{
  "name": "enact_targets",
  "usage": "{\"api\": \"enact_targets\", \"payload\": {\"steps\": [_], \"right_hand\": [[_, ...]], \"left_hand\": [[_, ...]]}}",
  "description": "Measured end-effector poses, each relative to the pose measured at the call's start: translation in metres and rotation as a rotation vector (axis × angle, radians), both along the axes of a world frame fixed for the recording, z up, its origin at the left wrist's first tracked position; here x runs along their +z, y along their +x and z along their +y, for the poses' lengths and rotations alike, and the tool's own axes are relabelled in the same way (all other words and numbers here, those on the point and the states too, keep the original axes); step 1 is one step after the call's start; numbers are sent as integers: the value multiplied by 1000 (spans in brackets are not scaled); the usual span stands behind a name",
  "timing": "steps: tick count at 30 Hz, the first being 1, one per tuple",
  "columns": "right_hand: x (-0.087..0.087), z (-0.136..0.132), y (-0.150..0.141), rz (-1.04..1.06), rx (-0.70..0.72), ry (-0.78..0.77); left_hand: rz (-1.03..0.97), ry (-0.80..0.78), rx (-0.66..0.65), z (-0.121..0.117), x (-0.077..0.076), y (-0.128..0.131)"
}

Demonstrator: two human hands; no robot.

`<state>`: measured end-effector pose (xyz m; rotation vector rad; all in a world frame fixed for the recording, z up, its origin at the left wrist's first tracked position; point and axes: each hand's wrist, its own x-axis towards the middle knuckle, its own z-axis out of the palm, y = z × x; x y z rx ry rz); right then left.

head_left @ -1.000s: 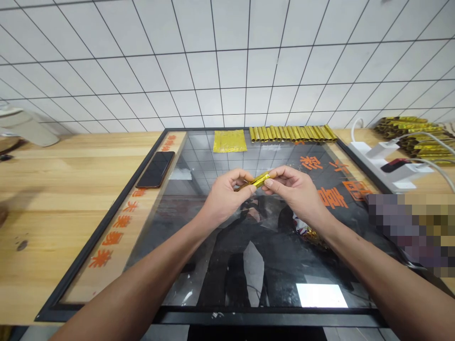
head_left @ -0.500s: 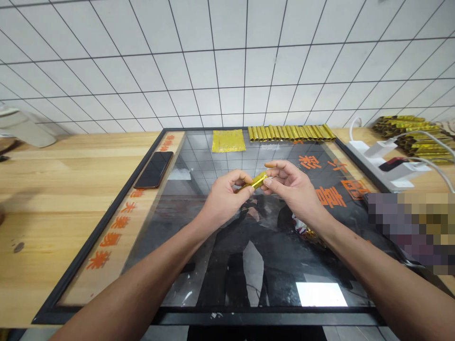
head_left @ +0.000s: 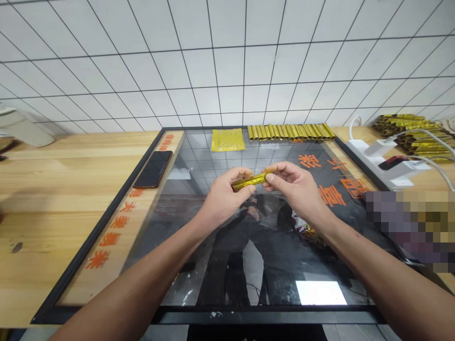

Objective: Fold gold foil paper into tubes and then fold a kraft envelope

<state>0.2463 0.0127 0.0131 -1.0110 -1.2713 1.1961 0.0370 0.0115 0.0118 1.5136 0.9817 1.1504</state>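
Both my hands hold one small gold foil roll (head_left: 249, 181) above a black-framed glass panel (head_left: 227, 246). My left hand (head_left: 223, 196) pinches the roll's left end between thumb and fingers. My right hand (head_left: 295, 187) is closed on its right end with thumb and fingertips. The roll lies nearly level between them. A flat gold foil sheet (head_left: 228, 140) lies on the glass at the far edge. Beside it, a row of several finished gold rolls (head_left: 291, 132) lines the panel's back edge.
A black phone (head_left: 153, 169) lies on the panel's left border, by orange characters. A white power strip (head_left: 382, 161) with cables sits at the right on the wooden table (head_left: 53, 189), with a pile of gold rolls (head_left: 408, 130) behind it. A white tiled wall stands behind.
The gold roll has turned from tilted to nearly level and shows more of its length. My right hand's fingers, spread half a second ago, have closed on its end.
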Motion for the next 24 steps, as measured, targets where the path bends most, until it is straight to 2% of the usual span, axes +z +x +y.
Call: {"api": "enact_targets", "payload": {"steps": [6,12,24], "right_hand": [[2,5,5,142,-78,3],[4,6,5,172,-124,-4],[2,2,3,60,-105,40]], "left_hand": [[-139,-68,38,3,1,2],[-293,-110,159,4,8,2],[-281,-199,170,3,11,0]]}}
